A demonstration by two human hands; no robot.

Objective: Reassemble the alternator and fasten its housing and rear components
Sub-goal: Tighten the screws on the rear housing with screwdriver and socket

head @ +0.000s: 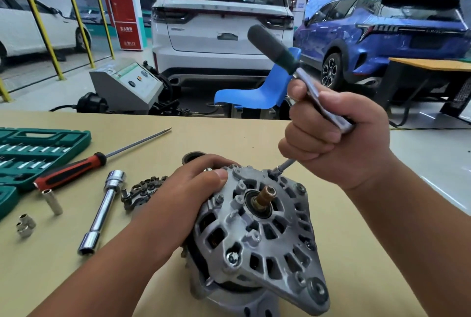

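Note:
The grey alternator lies on the tan table with its rear housing up and the copper slip-ring shaft sticking out. My left hand rests on its upper left edge, fingers curled over the housing. My right hand grips a ratchet wrench near its head, the dark handle pointing up and away. An extension with a socket runs down from that hand onto a bolt at the housing's top rim. Another through bolt shows at the lower left.
Left of the alternator lie a rectifier plate, a chrome extension bar, a red-black screwdriver, loose sockets and a green socket case. A blue chair and parked cars stand beyond the table.

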